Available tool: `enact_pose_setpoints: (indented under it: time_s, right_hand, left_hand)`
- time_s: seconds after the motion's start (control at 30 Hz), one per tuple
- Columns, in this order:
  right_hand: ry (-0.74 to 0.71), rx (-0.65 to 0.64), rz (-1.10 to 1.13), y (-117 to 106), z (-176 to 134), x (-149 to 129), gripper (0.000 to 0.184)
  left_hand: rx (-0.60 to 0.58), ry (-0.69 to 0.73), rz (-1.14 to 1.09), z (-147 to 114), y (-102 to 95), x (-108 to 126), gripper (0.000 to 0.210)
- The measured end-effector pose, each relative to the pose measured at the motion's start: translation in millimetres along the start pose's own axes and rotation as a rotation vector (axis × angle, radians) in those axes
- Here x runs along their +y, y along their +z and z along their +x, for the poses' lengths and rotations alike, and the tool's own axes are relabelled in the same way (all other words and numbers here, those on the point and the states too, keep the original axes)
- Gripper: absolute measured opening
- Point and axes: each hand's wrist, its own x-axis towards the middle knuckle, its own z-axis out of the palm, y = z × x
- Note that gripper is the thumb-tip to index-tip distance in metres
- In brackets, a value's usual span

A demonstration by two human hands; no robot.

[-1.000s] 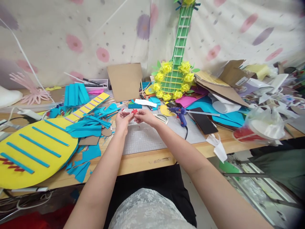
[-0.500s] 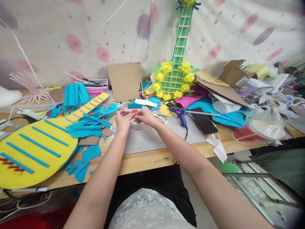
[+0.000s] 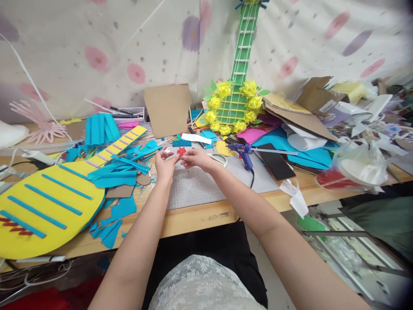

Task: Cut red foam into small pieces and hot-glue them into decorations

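Over the grey cutting mat my two hands meet, fingertips close together. A small red piece, perhaps paper, shows between them. My left hand pinches it from one side, and the fingers of my right hand close on it from the other. Just behind lie a white paper strip and a dark teal piece. Light-handled scissors rest beside my right wrist, partly hidden by it. Farther right sits a blue glue gun with a pale glue stick in its back.
On the left lies a yellow guitar-shaped cutout with blue strips, next to blue paper scraps. A green paper guitar with yellow flowers leans at the back. A black phone and a bagged red tub stand right.
The view has shifted slightly. My hands remain together around the red piece, with only small finger movements; a little more of the piece shows now.
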Motion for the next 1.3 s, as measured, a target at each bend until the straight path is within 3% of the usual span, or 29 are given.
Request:
enact_pose_setpoints:
  time_s: [0.27,0.7,0.93,1.13,1.3]
  right_hand:
    - [0.002,0.011,-0.010,-5.7,-5.2,-3.0,0.013]
    - [-0.027,-0.024,-0.113,-4.8,-9.5,-4.9,0.015]
    - [-0.060,-0.022,-0.155,-1.9,-9.5,-4.8,0.016]
    - [-0.145,0.080,-0.180,-1.4,-3.9,0.7,0.005]
    - [-0.160,0.157,-0.166,-3.0,2.1,3.2,0.011]
  left_hand:
    - [0.014,-0.012,-0.016,6.2,-2.1,-3.4,0.031]
    - [-0.231,-0.139,0.100,4.5,4.4,-4.8,0.023]
    - [-0.213,-0.046,0.122,2.3,8.4,-7.2,0.015]
    - [-0.159,-0.068,0.088,1.0,9.2,-6.0,0.013]
    - [-0.111,-0.127,0.037,0.8,7.1,-5.4,0.025]
